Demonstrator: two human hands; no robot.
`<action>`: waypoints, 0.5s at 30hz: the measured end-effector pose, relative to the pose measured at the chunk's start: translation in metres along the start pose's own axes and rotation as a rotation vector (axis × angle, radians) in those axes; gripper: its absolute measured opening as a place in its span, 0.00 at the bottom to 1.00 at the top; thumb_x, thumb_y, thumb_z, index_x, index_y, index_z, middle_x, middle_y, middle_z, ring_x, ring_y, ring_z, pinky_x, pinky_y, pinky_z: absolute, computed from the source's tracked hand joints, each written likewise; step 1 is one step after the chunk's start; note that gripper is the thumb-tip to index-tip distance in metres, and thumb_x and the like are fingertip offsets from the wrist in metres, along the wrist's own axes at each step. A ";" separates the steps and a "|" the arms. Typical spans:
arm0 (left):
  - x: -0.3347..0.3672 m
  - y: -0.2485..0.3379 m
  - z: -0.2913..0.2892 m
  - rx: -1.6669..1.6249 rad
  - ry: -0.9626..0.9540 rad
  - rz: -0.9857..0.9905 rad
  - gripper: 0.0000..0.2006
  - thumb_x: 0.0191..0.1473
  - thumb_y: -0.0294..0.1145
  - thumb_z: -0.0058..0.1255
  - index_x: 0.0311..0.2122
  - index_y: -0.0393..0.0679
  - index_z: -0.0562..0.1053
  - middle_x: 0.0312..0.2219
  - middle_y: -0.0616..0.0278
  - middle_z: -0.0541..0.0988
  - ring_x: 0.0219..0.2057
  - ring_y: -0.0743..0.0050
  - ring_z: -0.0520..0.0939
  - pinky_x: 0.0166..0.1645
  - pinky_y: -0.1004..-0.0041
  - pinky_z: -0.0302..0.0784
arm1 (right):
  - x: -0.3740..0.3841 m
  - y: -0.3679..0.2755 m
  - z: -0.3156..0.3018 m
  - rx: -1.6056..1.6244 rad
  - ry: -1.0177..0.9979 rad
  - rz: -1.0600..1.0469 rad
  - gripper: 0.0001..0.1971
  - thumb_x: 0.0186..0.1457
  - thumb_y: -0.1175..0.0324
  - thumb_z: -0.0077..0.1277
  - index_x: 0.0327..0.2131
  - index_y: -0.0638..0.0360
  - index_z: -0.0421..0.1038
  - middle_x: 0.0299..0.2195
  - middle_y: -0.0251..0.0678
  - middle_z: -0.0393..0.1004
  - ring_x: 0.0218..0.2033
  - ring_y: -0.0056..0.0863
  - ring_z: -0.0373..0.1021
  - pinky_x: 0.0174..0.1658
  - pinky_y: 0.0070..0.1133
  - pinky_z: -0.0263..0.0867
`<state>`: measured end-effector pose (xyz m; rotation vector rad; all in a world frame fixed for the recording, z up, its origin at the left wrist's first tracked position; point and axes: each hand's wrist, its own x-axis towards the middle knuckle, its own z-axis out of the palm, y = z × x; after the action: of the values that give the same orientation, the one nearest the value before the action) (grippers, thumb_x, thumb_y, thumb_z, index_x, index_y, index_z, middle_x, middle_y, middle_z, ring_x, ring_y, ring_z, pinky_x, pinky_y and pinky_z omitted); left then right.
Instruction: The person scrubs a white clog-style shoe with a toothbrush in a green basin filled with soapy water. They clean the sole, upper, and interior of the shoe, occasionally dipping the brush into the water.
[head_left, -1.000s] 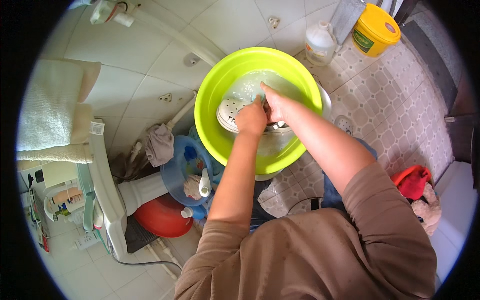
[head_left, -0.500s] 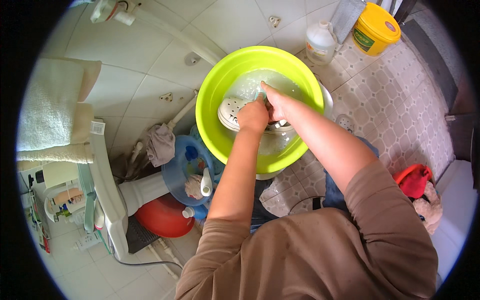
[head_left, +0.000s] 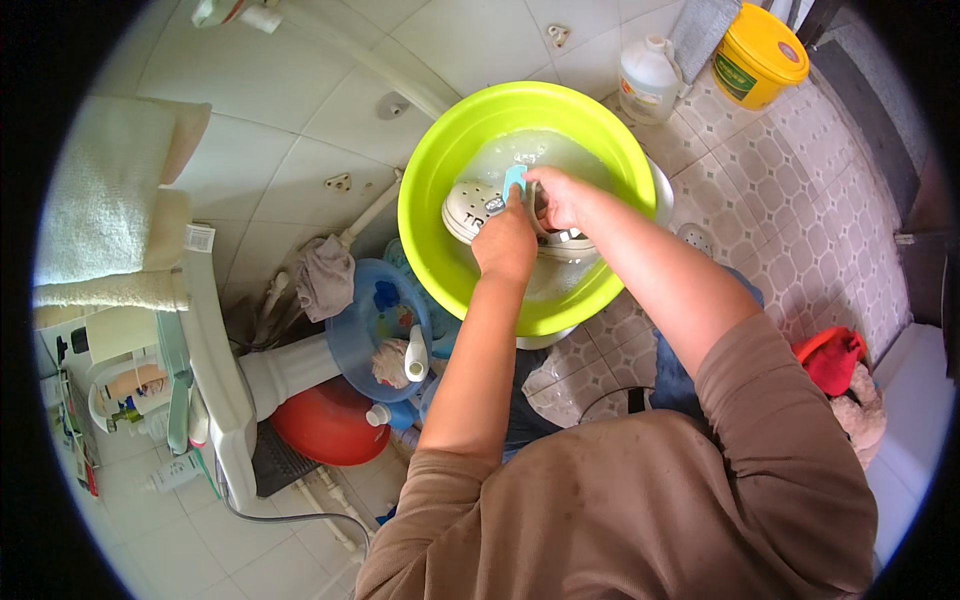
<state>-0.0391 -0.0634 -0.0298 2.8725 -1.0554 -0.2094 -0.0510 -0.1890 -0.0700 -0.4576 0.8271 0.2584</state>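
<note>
A white clog [head_left: 462, 210] with round holes and dark lettering lies tilted in the soapy water of a lime-green basin [head_left: 425, 215]. My left hand [head_left: 505, 243] is closed on a small, flat light-blue piece [head_left: 515, 177], which sticks up between thumb and fingers over the clog. Its lower part is hidden, so its kind is unclear. At the clog's opening, my right hand [head_left: 560, 198] grips the strap or upper edge; its fingertips are partly hidden.
A clear jug [head_left: 647, 85] and yellow bucket [head_left: 757, 58] stand beyond the basin. Another clog [head_left: 695, 238] is on the tiled floor at right. A blue tub [head_left: 350, 335], a red basin [head_left: 325, 425] and a white sink [head_left: 225, 370] are on the left.
The light-blue piece now stands higher and shows more clearly above my left hand. My right hand's fingers have curled in toward the clog. The whole view has shifted slightly.
</note>
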 end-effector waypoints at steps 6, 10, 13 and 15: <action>-0.083 0.009 -0.039 0.135 -0.163 -0.042 0.24 0.50 0.31 0.39 0.56 0.49 0.61 0.18 0.53 0.77 0.20 0.54 0.79 0.25 0.60 0.74 | 0.025 0.009 -0.008 -0.018 0.115 -0.172 0.13 0.45 0.84 0.37 0.38 0.69 0.61 0.36 0.50 0.67 0.34 0.40 0.69 0.42 0.33 0.67; -0.094 0.010 -0.036 0.135 -0.160 -0.023 0.26 0.47 0.27 0.41 0.56 0.47 0.61 0.15 0.54 0.76 0.17 0.57 0.79 0.22 0.62 0.74 | 0.036 0.008 -0.014 0.108 0.054 -0.180 0.10 0.48 0.83 0.39 0.37 0.70 0.62 0.34 0.49 0.69 0.35 0.38 0.70 0.42 0.30 0.68; -0.074 0.012 -0.031 0.148 -0.058 0.026 0.27 0.46 0.27 0.42 0.56 0.47 0.61 0.15 0.55 0.76 0.17 0.57 0.78 0.22 0.62 0.73 | 0.041 -0.003 -0.018 0.094 0.064 -0.246 0.12 0.47 0.83 0.40 0.39 0.72 0.61 0.33 0.51 0.67 0.34 0.43 0.69 0.40 0.35 0.70; -0.062 0.005 -0.030 0.115 -0.016 -0.005 0.24 0.51 0.32 0.41 0.56 0.53 0.62 0.15 0.54 0.76 0.17 0.55 0.78 0.22 0.60 0.73 | 0.047 -0.009 -0.024 0.079 0.026 -0.242 0.09 0.48 0.80 0.42 0.36 0.70 0.62 0.31 0.47 0.68 0.31 0.40 0.69 0.37 0.33 0.70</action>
<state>-0.0843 -0.0263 0.0071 2.9797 -1.0982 -0.1774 -0.0326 -0.2065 -0.1171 -0.4825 0.7960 -0.0044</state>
